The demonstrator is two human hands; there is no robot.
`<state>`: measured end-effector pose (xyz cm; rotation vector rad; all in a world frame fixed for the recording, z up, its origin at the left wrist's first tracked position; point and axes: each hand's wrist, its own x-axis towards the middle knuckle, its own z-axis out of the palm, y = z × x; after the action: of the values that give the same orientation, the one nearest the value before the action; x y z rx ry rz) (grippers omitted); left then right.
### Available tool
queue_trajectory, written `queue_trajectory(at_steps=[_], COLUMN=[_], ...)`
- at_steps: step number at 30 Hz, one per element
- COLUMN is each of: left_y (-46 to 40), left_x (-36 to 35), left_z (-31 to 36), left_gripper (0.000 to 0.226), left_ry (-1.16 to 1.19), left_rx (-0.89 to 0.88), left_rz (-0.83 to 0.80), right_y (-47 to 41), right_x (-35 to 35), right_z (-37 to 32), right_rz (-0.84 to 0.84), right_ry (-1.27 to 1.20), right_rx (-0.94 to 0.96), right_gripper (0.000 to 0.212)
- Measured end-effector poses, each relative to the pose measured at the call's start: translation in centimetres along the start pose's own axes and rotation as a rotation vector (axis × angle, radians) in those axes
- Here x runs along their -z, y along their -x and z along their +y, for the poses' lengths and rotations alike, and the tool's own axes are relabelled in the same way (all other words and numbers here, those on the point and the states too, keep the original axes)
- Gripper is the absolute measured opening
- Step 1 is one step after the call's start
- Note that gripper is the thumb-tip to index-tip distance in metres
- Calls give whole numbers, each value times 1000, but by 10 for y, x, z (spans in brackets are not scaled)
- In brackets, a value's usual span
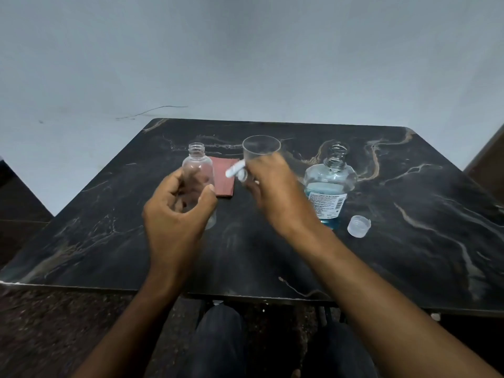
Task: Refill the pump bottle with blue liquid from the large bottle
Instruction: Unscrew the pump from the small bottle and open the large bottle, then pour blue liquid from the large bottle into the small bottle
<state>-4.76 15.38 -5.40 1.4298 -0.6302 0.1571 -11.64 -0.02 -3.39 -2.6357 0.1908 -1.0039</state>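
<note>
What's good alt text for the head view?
Left hand grips an empty, uncapped pump bottle on a dark table; right hand holds a white pump. An open large bottle of blue liquid, its cap and a clear cup stand nearby.

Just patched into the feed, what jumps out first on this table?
Centre: the left hand grips an empty, uncapped pump bottle; the right hand holds a blurred white pump piece before a clear cup. Right: the open large bottle, part-full of blue liquid, its cap beside it.
</note>
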Motion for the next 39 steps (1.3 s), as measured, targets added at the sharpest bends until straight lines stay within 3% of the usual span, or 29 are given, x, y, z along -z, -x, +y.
queue_trajectory(at_steps=[5, 10, 15, 19, 25, 27, 30, 33, 36, 39], left_y=[0, 2, 3, 2, -6, -6, -2, 0, 1, 2], left_x=[-5, -10, -14, -13, -11, -14, -20, -27, -34, -40], left_z=[2, -5, -9, -10, -15, -16, -18, -19, -19, -19], left_gripper=[37, 53, 48, 52, 38, 38, 33, 34, 41, 45], left_ry=[17, -25, -14, -25, -10, -7, 7, 20, 24, 30], left_rx=[25, 37, 42, 23, 27, 40, 39, 34, 45, 42], left_rz=[-41, -100, -135, -119, -72, -90, -160, -221, -269, -291], right_y=[17, 18, 20, 21, 13, 11, 13, 17, 28, 45], right_x=[-24, -25, -25, -21, -1, 12, 40, 72, 93, 93], right_z=[14, 12, 11, 11, 9, 2, -11, -11, 5, 23], right_rz=[-205, -329, -382, -300, -161, -39, 277, 463, 523, 428], right_ry=[240, 265, 274, 245, 140, 90, 21, 94, 142, -52], right_rx=[-20, -35, -49, -61, -101, -95, -12, 32, -147, -457], right_gripper=[22, 21, 18, 17, 19, 19, 13, 13, 36, 82])
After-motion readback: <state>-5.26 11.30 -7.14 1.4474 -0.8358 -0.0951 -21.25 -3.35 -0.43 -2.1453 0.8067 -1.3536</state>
